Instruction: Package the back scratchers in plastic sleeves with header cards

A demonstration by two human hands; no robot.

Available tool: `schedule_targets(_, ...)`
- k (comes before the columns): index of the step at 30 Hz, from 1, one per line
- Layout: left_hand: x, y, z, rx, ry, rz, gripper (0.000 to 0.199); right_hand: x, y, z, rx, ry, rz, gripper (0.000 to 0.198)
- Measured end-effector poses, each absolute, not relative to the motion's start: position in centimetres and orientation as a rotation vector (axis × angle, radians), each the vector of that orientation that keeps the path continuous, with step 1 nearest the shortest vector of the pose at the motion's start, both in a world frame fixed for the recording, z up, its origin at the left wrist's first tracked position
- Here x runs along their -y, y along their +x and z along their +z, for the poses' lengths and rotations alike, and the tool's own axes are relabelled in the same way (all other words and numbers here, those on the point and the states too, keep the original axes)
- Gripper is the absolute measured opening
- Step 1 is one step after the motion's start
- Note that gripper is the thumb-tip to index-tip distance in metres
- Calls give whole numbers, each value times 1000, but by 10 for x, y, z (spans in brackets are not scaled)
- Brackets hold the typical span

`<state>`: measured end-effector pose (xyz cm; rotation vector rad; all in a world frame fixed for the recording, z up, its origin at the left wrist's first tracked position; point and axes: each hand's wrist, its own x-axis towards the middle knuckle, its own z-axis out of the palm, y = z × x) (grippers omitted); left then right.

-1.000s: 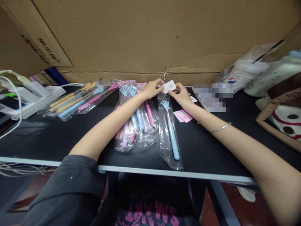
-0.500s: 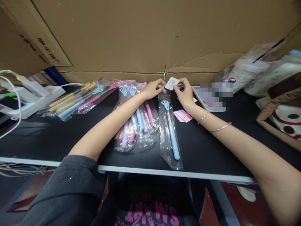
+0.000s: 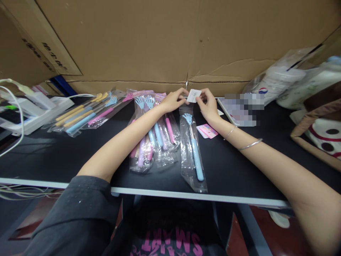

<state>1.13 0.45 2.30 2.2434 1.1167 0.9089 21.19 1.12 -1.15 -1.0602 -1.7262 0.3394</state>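
Note:
A blue back scratcher (image 3: pixel 196 158) with a hand-shaped head lies in a clear plastic bag (image 3: pixel 186 165) on the black table. At the bag's top end, my left hand (image 3: pixel 174 100) pinches the bag's edge with bent fingers. My right hand (image 3: pixel 209 105) grips a small white card (image 3: pixel 194 96) between thumb and fingers, close above the bag's mouth. Pink printed cards (image 3: pixel 208 131) lie just right of the bag. Under and beside my left forearm is a pile of bagged back scratchers (image 3: pixel 160 137) in blue, pink and purple.
More bagged back scratchers (image 3: pixel 80 115) lie at the left, near a white power strip (image 3: pixel 57 106) with cables. To the right are a phone-like flat device (image 3: pixel 237 115), a bagged plastic cup (image 3: pixel 279 81) and a brown-handled bag (image 3: pixel 306 142). A cardboard wall (image 3: pixel 133 42) closes the back.
The white card has tilted more upright and turned slightly in my right hand, over the bag's mouth. Both arms and the bag stay almost in place.

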Motion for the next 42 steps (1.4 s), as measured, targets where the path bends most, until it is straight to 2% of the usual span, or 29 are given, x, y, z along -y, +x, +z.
schedule_targets(16,-1,14,27,-1148,2305,901,27,9,206,2,1850,-1053,290,20)
schedule_targets(26,-8,12,22,-1192,2440,915,37,8,207,-2,1926,-1010,170,33)
schedule_targets(35,-1,13,28,-1242,2503,846,40,6,206,-4,1927,-1067,107,33)
schedule_targets(42,-2,13,28,-1309,2462,899,32,-6,209,-12,1799,-1122,122,26)
